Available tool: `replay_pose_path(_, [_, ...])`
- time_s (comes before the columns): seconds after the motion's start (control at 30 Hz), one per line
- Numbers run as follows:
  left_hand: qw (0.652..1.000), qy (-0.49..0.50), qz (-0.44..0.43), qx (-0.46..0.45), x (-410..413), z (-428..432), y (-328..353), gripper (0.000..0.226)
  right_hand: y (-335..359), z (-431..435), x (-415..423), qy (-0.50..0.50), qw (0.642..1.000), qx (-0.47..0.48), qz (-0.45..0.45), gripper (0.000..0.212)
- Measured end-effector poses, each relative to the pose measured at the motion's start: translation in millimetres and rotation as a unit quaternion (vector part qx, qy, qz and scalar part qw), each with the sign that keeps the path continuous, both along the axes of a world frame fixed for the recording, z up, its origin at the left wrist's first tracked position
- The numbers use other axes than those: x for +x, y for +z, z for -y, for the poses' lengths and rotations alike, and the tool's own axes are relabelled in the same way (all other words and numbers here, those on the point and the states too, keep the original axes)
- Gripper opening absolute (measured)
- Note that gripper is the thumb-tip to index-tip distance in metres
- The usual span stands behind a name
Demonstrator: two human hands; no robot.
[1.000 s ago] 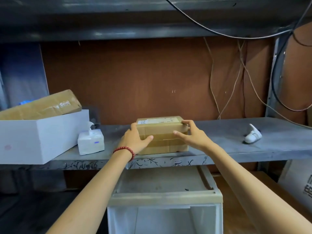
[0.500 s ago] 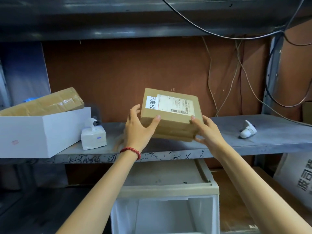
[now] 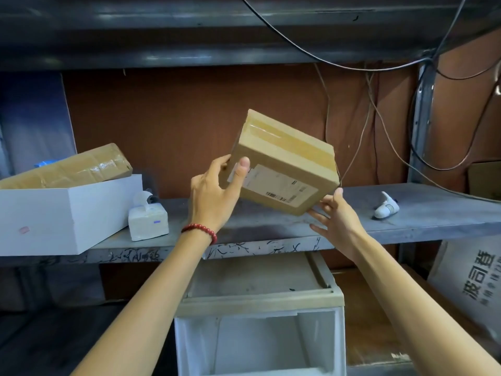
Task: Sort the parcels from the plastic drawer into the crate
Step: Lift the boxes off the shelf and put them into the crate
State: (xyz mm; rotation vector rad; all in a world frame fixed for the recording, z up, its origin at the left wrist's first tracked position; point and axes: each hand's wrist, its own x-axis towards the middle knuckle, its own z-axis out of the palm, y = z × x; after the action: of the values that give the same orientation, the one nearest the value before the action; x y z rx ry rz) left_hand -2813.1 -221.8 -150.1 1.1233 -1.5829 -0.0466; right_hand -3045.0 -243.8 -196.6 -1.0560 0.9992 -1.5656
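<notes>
Left hand (image 3: 214,196), with a red bead bracelet (image 3: 200,230) at the wrist, grips the left edge of a brown cardboard parcel (image 3: 282,158): the thumb lies across the front face and the fingers wrap behind. Right hand (image 3: 336,215) is spread, with straight fingers under the parcel's lower right corner and the thumb tip touching that corner. The parcel is in the air above the middle of a grey metal shelf (image 3: 271,226), clear of its surface and tilted, its right end lower than its left. A white shipping label (image 3: 279,185) with small barcodes faces the camera, and clear tape runs along the parcel's upper side. At the left end of the shelf stands a white crate (image 3: 67,213), and a longer taped brown parcel (image 3: 70,166) leans out over its rim. Just beside the crate's right corner sits a white tissue pack (image 3: 147,221). Well apart on the right of the shelf lies a small white handheld device (image 3: 386,207). Below the shelf, directly under the hands, stands the plastic drawer (image 3: 260,321), with a beige top and pale translucent walls. Thin cables (image 3: 366,118) hang down the brown back panel on the right. At the lower right leans a white bag (image 3: 471,280) printed with dark characters.
</notes>
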Motion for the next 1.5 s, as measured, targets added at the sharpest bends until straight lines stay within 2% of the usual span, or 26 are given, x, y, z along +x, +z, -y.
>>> replay_pose_path(0.13, [0.995, -0.022, -0.058, 0.079, 7, -5, 14, 0.057, -1, -3, -3, 0.006, 0.999, -0.013, 0.036, 0.059])
replay_pose_path(0.3, [0.987, -0.032, -0.069, 0.142, 18, 1, 9, 0.043, 9, -7, -6, 0.005, 0.998, -0.048, 0.032, 0.064])
replay_pose_path(0.33, [0.985, -0.04, -0.081, 0.147, 21, 5, 6, 0.05, 11, -6, -7, 0.008, 0.998, -0.059, 0.024, 0.063])
replay_pose_path(0.43, [0.98, -0.067, -0.109, 0.152, 28, 11, 1, 0.096, 17, -3, -8, -0.003, 0.996, -0.083, -0.012, 0.055])
replay_pose_path(0.5, [0.98, -0.076, -0.103, 0.152, 29, 12, -1, 0.109, 21, -4, -8, -0.004, 0.995, -0.094, -0.038, 0.054])
replay_pose_path(0.6, [0.983, -0.097, -0.09, 0.125, 21, 11, -3, 0.094, 20, -5, -8, 0.024, 0.991, -0.116, -0.069, 0.052])
replay_pose_path(0.73, [0.995, -0.073, -0.03, 0.057, 9, 22, -9, 0.077, 18, -12, -7, 0.003, 0.981, -0.151, -0.122, 0.03])
replay_pose_path(0.83, [0.996, -0.086, -0.033, 0.018, -4, 27, -19, 0.069, 13, -17, -24, -0.05, 0.974, -0.176, -0.133, 0.041])
replay_pose_path(0.97, [0.982, -0.176, -0.068, -0.003, -41, 19, -34, 0.064, -2, -41, -62, -0.106, 0.967, -0.187, -0.134, 0.048])
replay_pose_path(1.1, [0.968, -0.242, -0.07, 0.006, -95, 10, -53, 0.065, -24, -82, -109, -0.152, 0.966, -0.158, -0.135, 0.048])
replay_pose_path(1.33, [0.933, -0.35, -0.024, 0.082, -204, -17, -107, 0.066, -80, -179, -176, -0.286, 0.95, -0.058, -0.111, 0.044])
replay_pose_path(1.5, [0.901, -0.411, 0.021, 0.135, -276, -48, -160, 0.064, -127, -242, -208, -0.388, 0.921, 0.015, -0.037, 0.026])
